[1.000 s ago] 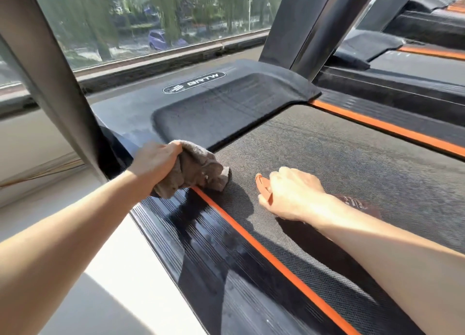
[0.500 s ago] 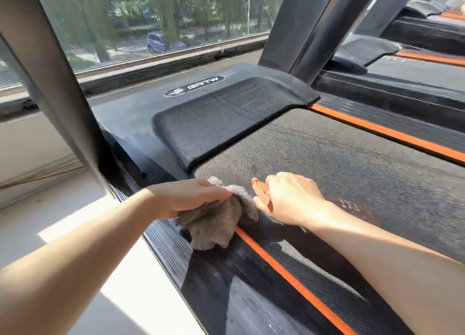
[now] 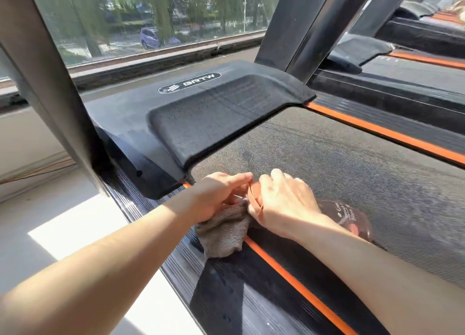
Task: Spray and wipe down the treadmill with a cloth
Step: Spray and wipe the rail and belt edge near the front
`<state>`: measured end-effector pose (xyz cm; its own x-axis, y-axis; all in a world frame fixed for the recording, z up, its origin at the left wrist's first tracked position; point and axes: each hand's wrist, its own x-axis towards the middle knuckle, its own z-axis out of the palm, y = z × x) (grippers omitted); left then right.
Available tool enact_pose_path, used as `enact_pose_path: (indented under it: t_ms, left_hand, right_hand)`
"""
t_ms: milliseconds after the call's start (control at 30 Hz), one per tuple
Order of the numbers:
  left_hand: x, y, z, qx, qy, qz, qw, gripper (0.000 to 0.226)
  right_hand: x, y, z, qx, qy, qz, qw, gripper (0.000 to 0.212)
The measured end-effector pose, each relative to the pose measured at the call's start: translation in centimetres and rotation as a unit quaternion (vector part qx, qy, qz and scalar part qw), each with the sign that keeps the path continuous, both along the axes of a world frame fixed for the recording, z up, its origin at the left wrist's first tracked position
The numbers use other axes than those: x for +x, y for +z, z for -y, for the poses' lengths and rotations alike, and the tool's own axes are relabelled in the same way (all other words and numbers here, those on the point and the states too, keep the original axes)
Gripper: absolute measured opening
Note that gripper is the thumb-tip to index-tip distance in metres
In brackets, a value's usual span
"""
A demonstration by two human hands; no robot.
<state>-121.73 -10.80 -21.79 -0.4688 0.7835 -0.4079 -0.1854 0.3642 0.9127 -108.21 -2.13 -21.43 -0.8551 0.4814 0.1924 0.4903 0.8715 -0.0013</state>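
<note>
The treadmill has a dark belt [image 3: 352, 173], a black motor cover [image 3: 214, 118] and a glossy left side rail [image 3: 226, 299] edged with an orange stripe [image 3: 289, 279]. My left hand [image 3: 219, 196] holds a bunched grey-brown cloth [image 3: 224, 234] down on that rail, at the front left corner of the belt. Its index finger reaches out to the bottle's orange head. My right hand [image 3: 284, 203] grips the orange head of a clear spray bottle [image 3: 349, 216] that lies on the belt. The two hands touch.
A grey upright post [image 3: 50, 82] rises just left of the rail. Two dark uprights [image 3: 302, 25] stand behind the motor cover. Another treadmill [image 3: 415, 77] is on the right. A window [image 3: 151, 19] runs along the back, and a sunlit floor [image 3: 63, 234] lies on the left.
My left hand has slid the cloth from the base of the motor cover back along the rail and to the right, until it meets my right hand. The right hand and bottle have barely moved.
</note>
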Motion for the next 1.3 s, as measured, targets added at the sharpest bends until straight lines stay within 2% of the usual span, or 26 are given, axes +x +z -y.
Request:
enact_pose_path:
  t_ms: [100, 233, 333, 500, 567, 633, 700, 767, 833, 933, 1067, 1133, 1300]
  left_hand:
    - [0.5, 0.2, -0.2, 0.013, 0.045, 0.053, 0.997, 0.016]
    - [0.9, 0.9, -0.9, -0.034, 0.115, 0.041, 0.992, 0.014]
    - [0.8, 1.0, -1.1, -0.069, 0.129, -0.010, 0.989, 0.019]
    - [-0.2, 0.4, 0.0, -0.101, 0.074, -0.179, 0.976, 0.036]
    - [-1.2, 0.1, 1.0, -0.143, 0.032, -0.257, 0.955, 0.034]
    - [-1.8, 0.0, 2.1, -0.183, -0.049, -0.343, 0.920, 0.031]
    - [-1.8, 0.2, 2.6, -0.193, -0.134, -0.395, 0.888, 0.030]
    - [-1.7, -0.1, 2.5, -0.192, -0.173, -0.445, 0.858, 0.038]
    - [-1.7, -0.5, 2.4, -0.173, -0.170, -0.488, 0.838, 0.041]
    - [-1.8, -1.2, 2.4, -0.147, -0.147, -0.522, 0.827, 0.033]
    - [-1.7, -1.3, 2.6, -0.129, -0.160, -0.566, 0.798, 0.036]
    - [-1.7, -1.3, 2.9, -0.135, -0.179, -0.579, 0.784, 0.044]
    - [-1.8, -2.1, 3.3, -0.188, -0.214, -0.635, 0.718, 0.053]
  right_hand:
    - [-0.1, -0.2, 0.3, 0.029, 0.013, -0.032, 0.999, 0.045]
    - [-0.3, -0.2, 0.6, 0.047, 0.004, -0.009, 0.999, 0.046]
    - [-0.6, -0.2, 0.7, 0.053, 0.024, 0.021, 0.998, 0.044]
    - [-0.5, 0.6, -0.7, 0.041, 0.049, 0.028, 0.998, 0.045]
    - [-0.1, 0.7, -1.3, 0.038, 0.046, 0.010, 0.998, 0.043]
    - [-0.1, 0.7, -1.7, 0.034, 0.029, 0.006, 0.999, 0.045]
    - [-0.3, 0.6, -2.3, 0.024, 0.012, 0.023, 0.999, 0.055]
    - [-0.4, 0.4, -2.8, 0.019, 0.012, 0.034, 0.999, 0.061]
    - [-0.2, 0.3, -2.8, 0.032, 0.032, 0.025, 0.999, 0.058]
    - [0.2, 0.5, -2.5, 0.046, 0.040, 0.009, 0.998, 0.052]
    - [0.2, 0.7, -2.8, 0.035, 0.022, 0.029, 0.999, 0.067]
    - [0.1, 0.5, -2.7, 0.024, 0.011, 0.031, 0.999, 0.073]
    - [0.3, 0.5, -2.8, 0.052, 0.019, -0.001, 0.998, 0.059]
